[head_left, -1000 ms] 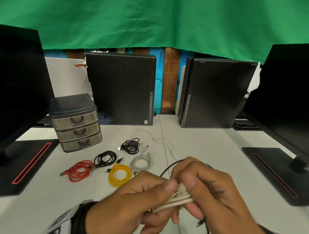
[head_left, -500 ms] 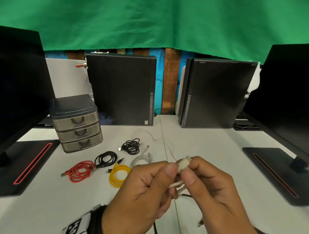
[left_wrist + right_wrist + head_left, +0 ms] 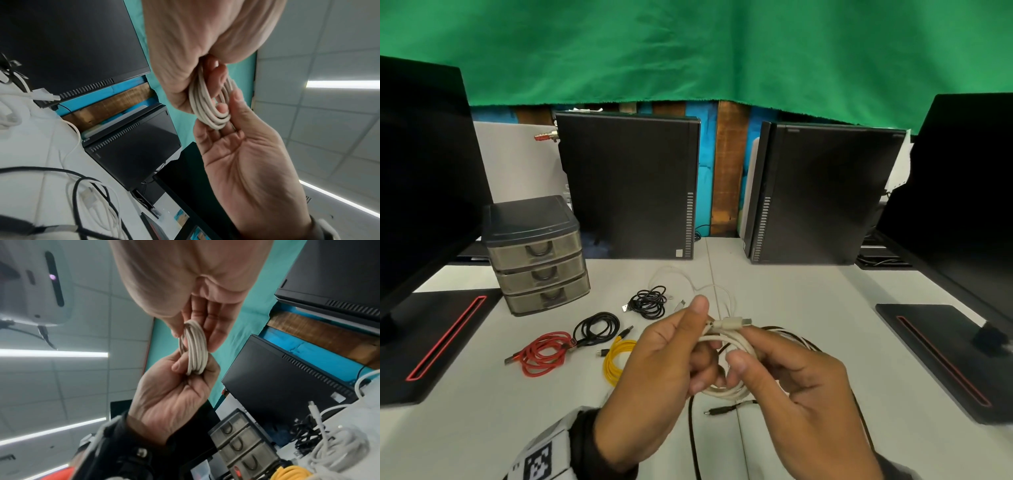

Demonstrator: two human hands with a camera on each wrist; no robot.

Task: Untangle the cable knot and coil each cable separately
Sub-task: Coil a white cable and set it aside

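White desk (image 3: pixel 482 428) under green backdrop (image 3: pixel 688 51). Cream round-sheathed cable coil (image 3: pixel 726 390) held above desk between hands. Left hand (image 3: pixel 661 373) pinches loops near plug; right hand (image 3: pixel 801 387) curls fingers (image 3: pixel 736 365) round far side, likely keeping turns stacked. Thin black cable (image 3: pixel 691 428) trails beneath, uncoiled.

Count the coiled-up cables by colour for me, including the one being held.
red coil: 1
yellow coil: 1
black coils: 2
white coils: 2, one on the table, one held by the left hand and right hand
Total: 6, leaving out loose cables.
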